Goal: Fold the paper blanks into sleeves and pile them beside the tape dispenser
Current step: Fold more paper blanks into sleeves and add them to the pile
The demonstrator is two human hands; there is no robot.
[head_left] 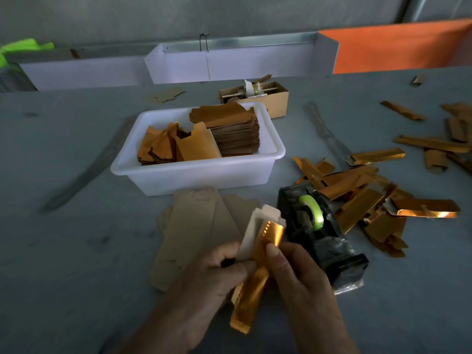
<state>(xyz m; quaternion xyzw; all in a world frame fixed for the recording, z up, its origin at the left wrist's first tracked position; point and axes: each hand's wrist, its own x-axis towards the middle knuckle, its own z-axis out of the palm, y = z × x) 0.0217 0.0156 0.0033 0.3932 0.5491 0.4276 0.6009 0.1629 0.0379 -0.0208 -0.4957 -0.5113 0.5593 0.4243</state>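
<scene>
Both hands share a grip on one gold paper blank (258, 272): left hand (219, 274) pinches its left edge, right hand (296, 272) its right, just beside the tape dispenser (314, 226)

I was looking down on a grey table (63, 251), dimly lit, its surface scuffed with dark streaks. At its far edge stood a low white partition (229, 65) topped by a metal rail (255, 38). Beyond hung a grey wall (153, 14), an orange panel (398, 44) to the right.
</scene>
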